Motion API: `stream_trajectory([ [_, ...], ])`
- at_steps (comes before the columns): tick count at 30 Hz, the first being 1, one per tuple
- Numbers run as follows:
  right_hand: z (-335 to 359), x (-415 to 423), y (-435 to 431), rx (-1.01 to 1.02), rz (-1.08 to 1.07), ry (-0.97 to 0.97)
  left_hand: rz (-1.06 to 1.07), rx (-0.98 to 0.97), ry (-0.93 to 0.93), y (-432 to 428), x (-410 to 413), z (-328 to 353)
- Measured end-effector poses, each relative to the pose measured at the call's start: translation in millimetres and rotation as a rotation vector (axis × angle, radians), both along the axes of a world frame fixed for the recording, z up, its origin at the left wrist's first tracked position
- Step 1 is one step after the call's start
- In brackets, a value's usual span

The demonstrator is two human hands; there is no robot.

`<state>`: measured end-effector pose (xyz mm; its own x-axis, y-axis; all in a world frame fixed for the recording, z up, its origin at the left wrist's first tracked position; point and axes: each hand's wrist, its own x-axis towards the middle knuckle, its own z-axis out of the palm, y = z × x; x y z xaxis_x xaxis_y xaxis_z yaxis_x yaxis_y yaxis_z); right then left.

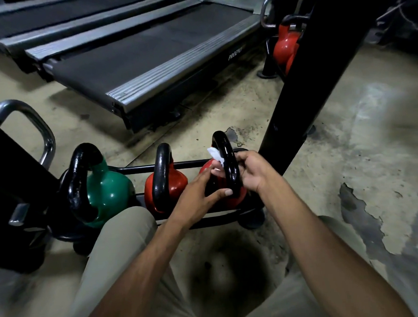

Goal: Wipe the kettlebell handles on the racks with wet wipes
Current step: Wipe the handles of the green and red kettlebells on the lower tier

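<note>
Task thing: a white wet wipe (214,155) lies against the left side of the black handle (227,150) of the right red kettlebell (232,201), near the top of the loop.
Left grip (200,195): the fingers are stretched out, their tips reaching the wipe's lower end, and the thumb tip lies against the lower part of the same handle. Whether the fingertips pinch the wipe cannot be told.
Right grip (250,170): the fingers are curled round the right side of the handle, holding it.
Low rack (137,168): black rails on the floor carry three kettlebells in a row, all with glossy black handles standing up: a green kettlebell (107,194) on the left, a middle red kettlebell (179,182), and the right red one under the hands.
Far rack (269,56): partly hidden behind a black post (308,78), it holds another red kettlebell (284,46).
Surroundings: a treadmill (147,51) lies beyond the low rack on a stained concrete floor (372,123). A chrome loop (35,122) shows at the left edge.
Person: crouched, with knees in light trousers (124,237) on either side of the forearms.
</note>
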<state>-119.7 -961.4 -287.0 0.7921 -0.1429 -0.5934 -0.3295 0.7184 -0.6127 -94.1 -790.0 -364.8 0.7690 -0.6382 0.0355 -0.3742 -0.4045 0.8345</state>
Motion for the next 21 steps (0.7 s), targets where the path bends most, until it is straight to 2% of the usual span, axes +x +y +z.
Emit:
stream_trajectory([
  [2, -0.7, -2.3, -1.8, 0.021, -0.01, -0.015, -0.016, 0.005, -0.028, 0.0, -2.1, 1.1],
  [3, -3.6, -6.5, 0.0, -0.032, -0.024, -0.031, -0.019, 0.016, -0.037, -0.2, -2.9, 0.2],
  [6, -18.2, -24.1, 13.8, -0.425, -0.219, -0.099, -0.007, 0.068, -0.039, 0.4, -3.0, 1.5],
  [8, -19.4, -34.0, 17.7, -0.808, -0.294, -0.238, 0.001, 0.082, -0.026, -0.1, -0.8, 1.8],
  [9, -16.4, -35.5, 17.3, -1.05, -0.251, -0.33, 0.004, 0.076, -0.019, 0.0, -0.3, 1.5],
  [10, -11.8, -35.1, 16.5, -1.318, -0.15, -0.42, 0.006, 0.062, -0.014, 0.0, 0.2, 1.3],
  [12, -2.2, -26.7, 17.5, -1.909, 0.184, -0.535, 0.002, 0.022, -0.005, -0.3, 1.6, -2.0],
  [13, 0.5, -22.0, 20.4, -2.166, 0.347, -0.559, 0.002, 0.007, -0.008, -0.7, 1.2, -2.6],
  [14, 1.1, -19.1, 22.7, -2.333, 0.452, -0.575, 0.002, -0.003, -0.016, -1.0, 1.1, -3.7],
  [15, 1.3, -19.1, 23.4, -2.402, 0.501, -0.574, -0.001, -0.008, -0.018, -1.1, 0.8, -4.1],
  [17, -1.5, -29.9, 20.4, -2.375, 0.459, -0.573, -0.001, -0.003, -0.005, -0.9, -1.0, -3.1],
  [19, -8.9, -49.3, 18.7, -2.204, 0.241, -0.567, 0.003, 0.017, 0.01, -0.6, -1.8, -1.0],
  [21, -14.2, -66.3, 24.3, -1.888, -0.057, -0.488, 0.003, 0.065, -0.011, -0.3, -1.0, 1.8],
])
